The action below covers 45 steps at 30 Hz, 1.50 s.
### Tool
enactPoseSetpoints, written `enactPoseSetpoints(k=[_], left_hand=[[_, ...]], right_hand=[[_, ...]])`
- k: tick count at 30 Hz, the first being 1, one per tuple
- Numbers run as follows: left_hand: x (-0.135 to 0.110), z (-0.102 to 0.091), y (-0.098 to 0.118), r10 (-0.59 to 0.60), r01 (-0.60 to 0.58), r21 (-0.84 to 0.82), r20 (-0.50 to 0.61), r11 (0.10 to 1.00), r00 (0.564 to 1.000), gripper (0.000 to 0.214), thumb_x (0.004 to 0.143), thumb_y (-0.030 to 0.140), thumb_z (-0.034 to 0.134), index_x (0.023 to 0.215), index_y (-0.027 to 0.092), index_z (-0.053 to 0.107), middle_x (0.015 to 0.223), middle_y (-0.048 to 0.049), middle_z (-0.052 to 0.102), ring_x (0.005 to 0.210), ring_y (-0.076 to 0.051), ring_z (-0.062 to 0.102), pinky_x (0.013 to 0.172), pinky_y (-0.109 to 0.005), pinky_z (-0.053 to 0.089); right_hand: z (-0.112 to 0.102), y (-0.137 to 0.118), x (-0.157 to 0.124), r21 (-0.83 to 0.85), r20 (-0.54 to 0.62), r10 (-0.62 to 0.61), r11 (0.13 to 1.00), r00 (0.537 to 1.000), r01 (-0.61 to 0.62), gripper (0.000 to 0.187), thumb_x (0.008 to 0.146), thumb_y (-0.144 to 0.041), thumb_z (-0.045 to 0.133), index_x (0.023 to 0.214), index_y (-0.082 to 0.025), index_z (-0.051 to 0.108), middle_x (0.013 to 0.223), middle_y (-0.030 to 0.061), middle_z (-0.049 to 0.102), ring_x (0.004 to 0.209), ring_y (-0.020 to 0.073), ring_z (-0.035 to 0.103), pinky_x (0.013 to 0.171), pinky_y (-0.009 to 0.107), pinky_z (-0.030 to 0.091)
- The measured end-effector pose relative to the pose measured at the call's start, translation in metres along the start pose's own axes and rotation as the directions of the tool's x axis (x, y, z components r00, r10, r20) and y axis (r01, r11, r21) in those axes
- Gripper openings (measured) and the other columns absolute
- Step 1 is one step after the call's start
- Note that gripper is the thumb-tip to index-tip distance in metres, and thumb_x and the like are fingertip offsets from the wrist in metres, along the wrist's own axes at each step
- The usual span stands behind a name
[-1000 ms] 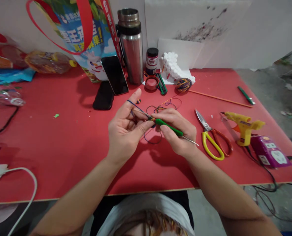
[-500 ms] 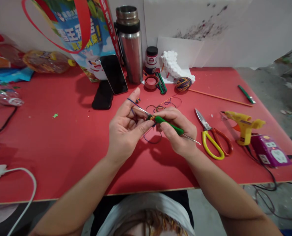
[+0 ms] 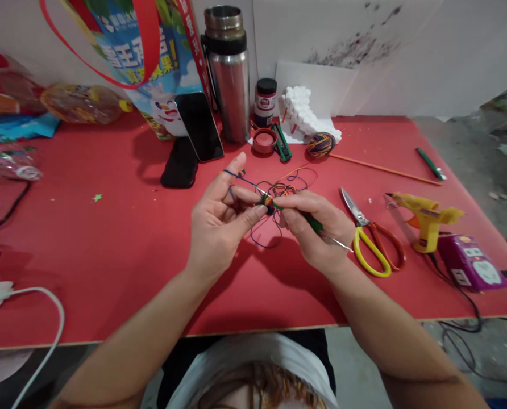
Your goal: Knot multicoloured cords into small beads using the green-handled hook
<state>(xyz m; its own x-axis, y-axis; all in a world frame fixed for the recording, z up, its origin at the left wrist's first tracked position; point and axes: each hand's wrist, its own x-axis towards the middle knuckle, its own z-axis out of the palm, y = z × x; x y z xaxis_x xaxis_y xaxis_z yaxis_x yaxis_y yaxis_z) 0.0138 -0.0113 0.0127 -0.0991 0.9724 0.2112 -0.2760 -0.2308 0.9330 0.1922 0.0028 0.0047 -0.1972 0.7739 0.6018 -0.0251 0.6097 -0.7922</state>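
Above the red table (image 3: 129, 250), the left hand (image 3: 215, 224) pinches a small yarn piece (image 3: 267, 201), one finger up, I guess to keep the strand (image 3: 248, 181) tight. Facing it, the right hand (image 3: 317, 233) curls round a green hook (image 3: 314, 222), maybe to steer it.

The person's bare left forearm (image 3: 146, 326) and bare right forearm (image 3: 381, 307) slant toward each other, I see. The bare left hand (image 3: 213, 227) has 1 index finger (image 3: 220, 184) extended, thumb reaching inward; close by, the bare right hand (image 3: 319, 224) curls in a pinching grip.
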Motion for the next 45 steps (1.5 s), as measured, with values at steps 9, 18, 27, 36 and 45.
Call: enactPoseSetpoints(k=[9, 18, 27, 36, 45], left_hand=[[-0.001, 0.0, 0.0, -0.002, 0.002, 0.014, -0.006, 1.0, 1.0, 0.07, 0.087, 0.02, 0.091, 0.151, 0.031, 0.066, 0.09, 0.002, 0.074, 0.083, -0.012, 0.07, 0.083, -0.025, 0.058], [-0.003, 0.009, -0.005, -0.023, 0.02, -0.067, -0.051, 0.998, 0.998, 0.061, 0.08, 0.02, 0.096, 0.137, 0.03, 0.077, 0.085, 0.0035, 0.073, 0.077, -0.009, 0.066, 0.077, -0.019, 0.058], [0.012, -0.003, 0.009, -0.241, 0.267, -0.291, 0.124, 0.918, 0.963, 0.059, 0.072, 0.008, 0.096, 0.126, 0.024, 0.082, 0.082, 0.0032, 0.071, 0.076, -0.008, 0.068, 0.075, -0.017, 0.06], [0.012, -0.015, 0.029, -0.213, 0.217, 0.003, 0.223, 0.976, 0.951, 0.063, 0.074, 0.005, 0.091, 0.133, 0.025, 0.083, 0.081, 0.0005, 0.07, 0.071, -0.01, 0.064, 0.067, -0.018, 0.058], [0.002, -0.018, 0.035, -0.141, 0.03, 0.301, 0.352, 0.953, 0.926, 0.071, 0.083, 0.003, 0.079, 0.148, 0.033, 0.075, 0.084, -0.0019, 0.064, 0.072, -0.013, 0.06, 0.063, -0.023, 0.052]], right_hand=[[0.003, 0.003, -0.004, 0.025, -0.027, 0.044, 0.999, 0.999, -0.043, 0.028, 0.107, -0.021, 0.067, 0.128, -0.034, 0.08, 0.101, 0.0016, 0.081, 0.084, 0.0149, 0.074, 0.08, 0.035, 0.059], [0.009, 0.01, -0.004, -0.279, 0.014, -0.173, 0.945, 0.985, 0.17, 0.025, 0.106, -0.021, 0.063, 0.124, -0.029, 0.077, 0.095, 0.0057, 0.08, 0.081, 0.0213, 0.07, 0.074, 0.039, 0.058], [0.023, 0.008, -0.007, 0.442, -0.109, 0.3, 0.869, 0.948, -0.224, 0.02, 0.102, -0.035, 0.077, 0.122, -0.032, 0.081, 0.081, -0.0008, 0.073, 0.067, 0.0125, 0.063, 0.064, 0.028, 0.052], [-0.001, 0.012, 0.015, 0.711, 0.264, 0.421, 0.523, 0.868, -0.47, 0.016, 0.093, -0.036, 0.084, 0.091, -0.02, 0.087, 0.054, -0.0043, 0.055, 0.049, 0.0072, 0.045, 0.052, 0.021, 0.043], [-0.032, 0.01, 0.025, 0.548, 0.328, 0.364, 0.679, 0.872, -0.489, 0.015, 0.088, -0.028, 0.088, 0.086, -0.013, 0.089, 0.059, 0.0032, 0.069, 0.045, 0.0071, 0.048, 0.044, 0.022, 0.038]])
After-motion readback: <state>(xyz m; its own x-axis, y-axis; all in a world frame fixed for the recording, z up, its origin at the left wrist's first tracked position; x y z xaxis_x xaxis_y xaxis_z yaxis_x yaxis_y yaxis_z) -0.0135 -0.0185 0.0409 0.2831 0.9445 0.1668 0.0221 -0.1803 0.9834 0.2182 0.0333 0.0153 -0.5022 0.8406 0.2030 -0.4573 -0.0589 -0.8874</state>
